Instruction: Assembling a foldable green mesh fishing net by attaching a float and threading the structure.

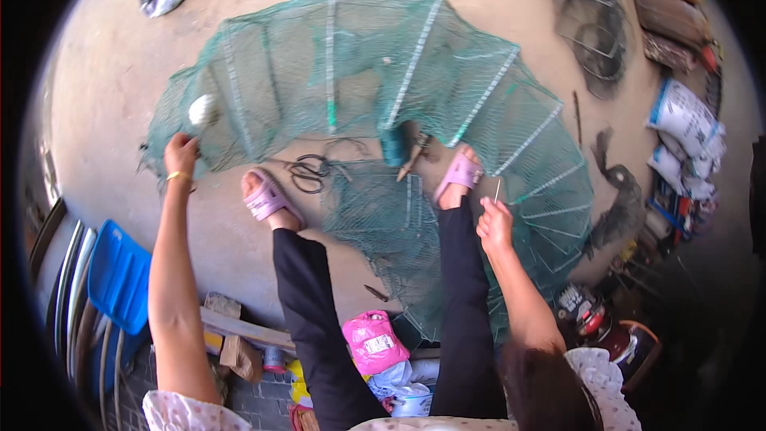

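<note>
Here, a long green net (359,72) arched over the concrete floor (112,56), framed by pale ribs, curving from far left round to lower right. Left hand (180,156) stretched out to the net's left end, fingers curled shut on the mesh just below a white float (202,110), apparently pulling that end taut so the mesh spreads flat. Right hand (495,223) raised near the right knee, fingers pinched tight on a thin needle (498,190) pointing up, close to the mesh at that side. Both feet in pink sandals (267,199) planted on or against the net's lower edge, seemingly pinning it down. Scissors (307,172) lying on the floor between the feet, within easy reach; a dark spool (392,146) just beyond.

Hard to tell whether thread runs from the needle; too fine to see. Net's lower right part hidden behind the right leg and arm. Blue chair (118,275) at lower left cut by the rim. Pink bag (373,343) and clutter at the bottom partly covered by the legs. Sacks (686,124) at right blurred and bent.
</note>
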Available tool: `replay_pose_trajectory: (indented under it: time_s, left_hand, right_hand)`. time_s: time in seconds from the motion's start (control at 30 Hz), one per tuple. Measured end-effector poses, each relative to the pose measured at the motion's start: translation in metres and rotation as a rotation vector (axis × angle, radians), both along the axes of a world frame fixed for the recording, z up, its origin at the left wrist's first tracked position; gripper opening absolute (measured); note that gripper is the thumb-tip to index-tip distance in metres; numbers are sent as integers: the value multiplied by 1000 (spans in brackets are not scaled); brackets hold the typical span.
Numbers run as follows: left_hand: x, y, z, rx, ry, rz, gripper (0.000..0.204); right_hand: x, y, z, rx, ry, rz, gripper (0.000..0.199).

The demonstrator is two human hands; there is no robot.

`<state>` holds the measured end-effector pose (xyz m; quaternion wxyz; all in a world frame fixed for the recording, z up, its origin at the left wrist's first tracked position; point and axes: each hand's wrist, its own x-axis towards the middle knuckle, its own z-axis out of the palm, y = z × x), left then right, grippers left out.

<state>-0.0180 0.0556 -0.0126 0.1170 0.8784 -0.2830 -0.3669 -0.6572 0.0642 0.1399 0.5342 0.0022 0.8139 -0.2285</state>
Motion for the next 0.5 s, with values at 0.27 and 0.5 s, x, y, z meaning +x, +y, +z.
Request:
replay_pose_trajectory:
  time_s: [0.27,0.5]
  left_hand:
    - [1,-9,48,14,95,116,12]
    - [10,-36,114,-86,0,152,8]
  right_hand:
    - [-93,-77,-97,-200,822,558,33]
    - [-124,-128,-50,-238,534,588,26]
